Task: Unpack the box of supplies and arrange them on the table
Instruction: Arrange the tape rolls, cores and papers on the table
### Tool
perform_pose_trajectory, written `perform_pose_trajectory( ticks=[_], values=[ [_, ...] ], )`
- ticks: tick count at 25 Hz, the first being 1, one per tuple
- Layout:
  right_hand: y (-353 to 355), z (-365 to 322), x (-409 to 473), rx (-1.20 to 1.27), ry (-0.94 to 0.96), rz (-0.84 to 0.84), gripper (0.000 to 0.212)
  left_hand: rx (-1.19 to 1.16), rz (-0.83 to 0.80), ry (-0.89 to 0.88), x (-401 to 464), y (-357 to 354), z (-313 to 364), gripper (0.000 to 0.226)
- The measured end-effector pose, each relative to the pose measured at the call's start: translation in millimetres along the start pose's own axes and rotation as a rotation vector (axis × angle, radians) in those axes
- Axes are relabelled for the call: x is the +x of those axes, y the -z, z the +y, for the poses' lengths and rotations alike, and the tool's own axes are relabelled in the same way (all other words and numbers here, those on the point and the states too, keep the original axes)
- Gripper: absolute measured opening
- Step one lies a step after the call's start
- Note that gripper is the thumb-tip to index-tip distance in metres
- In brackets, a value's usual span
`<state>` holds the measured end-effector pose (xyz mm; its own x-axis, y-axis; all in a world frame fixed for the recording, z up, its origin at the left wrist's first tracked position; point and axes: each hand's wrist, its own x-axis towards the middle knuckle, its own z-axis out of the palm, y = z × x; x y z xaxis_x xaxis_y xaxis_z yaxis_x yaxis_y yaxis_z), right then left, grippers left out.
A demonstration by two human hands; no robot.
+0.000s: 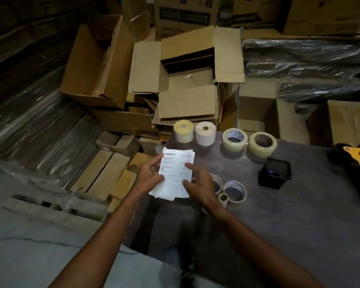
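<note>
- Dim storeroom, dark worktop; open box at twelve o'clock.
- Papers held mid-frame, left hand and right hand fingers curled round edges.
- Mid-unpacking; next, probably lay papers flat near tape rolls.

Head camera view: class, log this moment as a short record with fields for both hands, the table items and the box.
left hand: holds paper stack, left edge
right hand: holds stack, right edge
back row: two label rolls, two clear tape rolls
near row: more tape rolls, black container
open box: behind the table, flaps open
</note>
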<state>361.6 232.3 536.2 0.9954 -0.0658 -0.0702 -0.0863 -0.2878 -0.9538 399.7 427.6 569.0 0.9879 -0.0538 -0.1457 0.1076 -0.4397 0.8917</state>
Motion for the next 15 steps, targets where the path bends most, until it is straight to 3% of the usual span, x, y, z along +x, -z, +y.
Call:
perform_pose_trajectory(
  ticks=[10, 15],
  values=[
    [-79, 35, 41, -0.190, -0.234, -0.010, 0.058, 0.083, -0.121, 0.153, 59, -1, -83, 0.078],
    [-96, 39, 44, -0.237, -0.307, -0.044, 0.060, 0.126, -0.089, 0.215, 69, -4, -102, 0.073]
  ],
)
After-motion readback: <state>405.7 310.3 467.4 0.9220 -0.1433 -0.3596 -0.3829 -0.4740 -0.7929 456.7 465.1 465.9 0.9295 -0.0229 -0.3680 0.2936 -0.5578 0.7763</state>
